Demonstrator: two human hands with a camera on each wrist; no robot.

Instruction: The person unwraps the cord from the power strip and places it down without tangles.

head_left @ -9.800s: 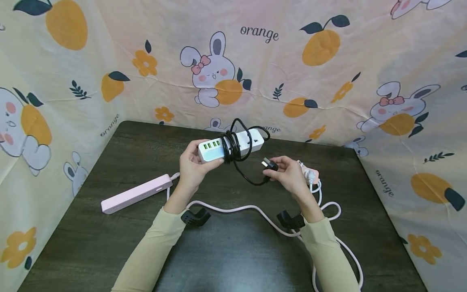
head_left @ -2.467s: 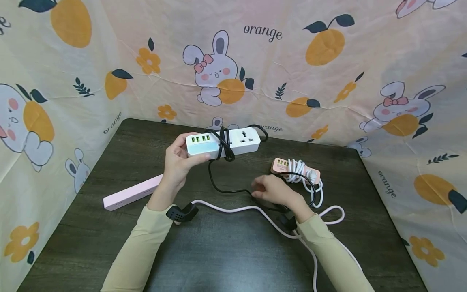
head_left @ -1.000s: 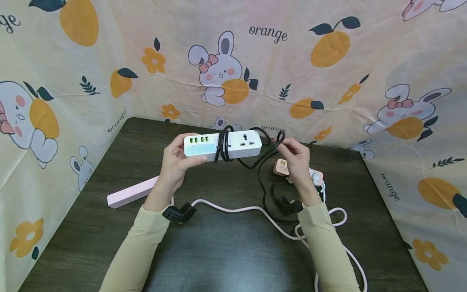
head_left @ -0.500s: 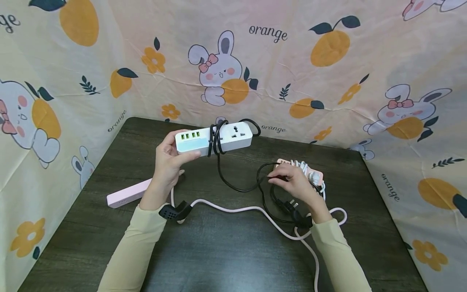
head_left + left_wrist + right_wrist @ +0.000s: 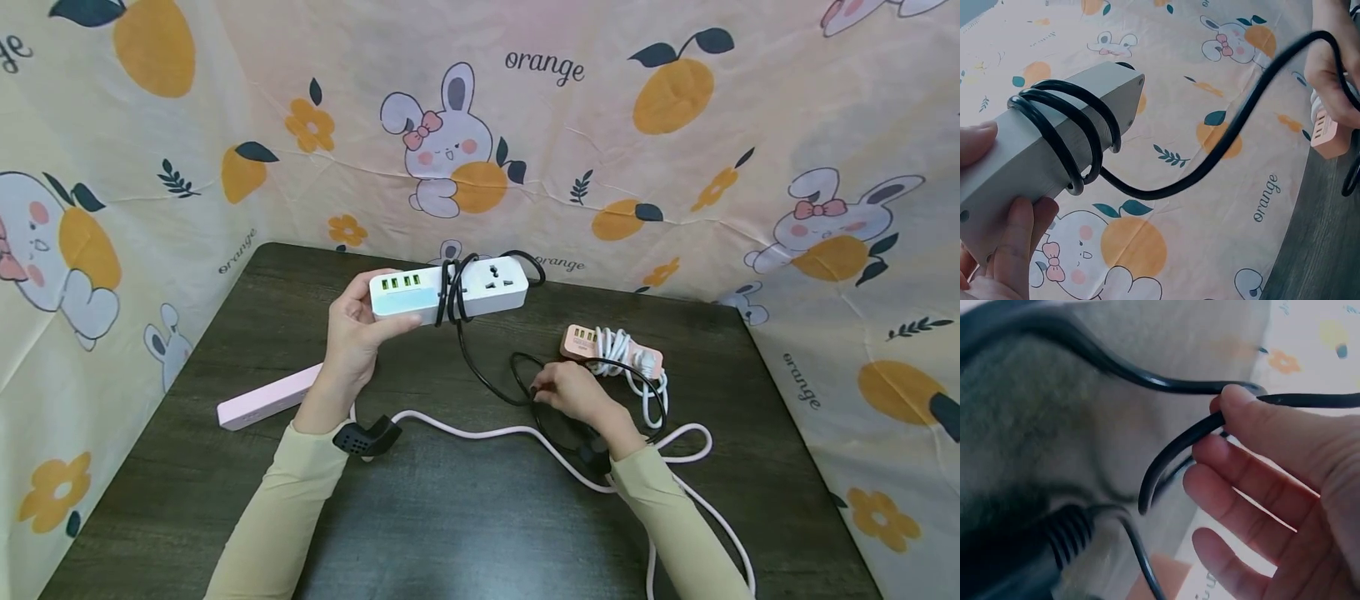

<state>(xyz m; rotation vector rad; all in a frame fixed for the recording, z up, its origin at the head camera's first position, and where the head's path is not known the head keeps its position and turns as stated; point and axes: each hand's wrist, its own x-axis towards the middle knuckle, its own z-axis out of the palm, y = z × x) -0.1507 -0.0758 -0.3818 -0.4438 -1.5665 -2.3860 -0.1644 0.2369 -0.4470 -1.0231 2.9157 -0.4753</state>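
My left hand [image 5: 351, 337] grips the left end of a white power strip [image 5: 491, 287] and holds it above the table's back part. A black power cord [image 5: 1219, 150] loops a few times around the strip's middle and hangs toward the right. My right hand [image 5: 576, 396], lower and to the right, pinches that cord between thumb and index finger; the other fingers are loosely bent in the right wrist view. A dark, blurred plug [image 5: 1016, 556] on the cord shows at that view's lower left. Loose cord curves around the right wrist.
A peach power strip [image 5: 581, 340] wound with white cord lies just behind my right hand. At the left a pink power strip [image 5: 270, 400] lies partly behind my left forearm. Its pale cable [image 5: 480, 433] snakes across the dark table [image 5: 465, 533]. A printed cloth [image 5: 585, 125] hangs behind.
Fewer cord turns wrap the white strip than at first. My right hand first held the plug, later rose beside the strip, then came down and forward with the cord. The left keeps its grip.
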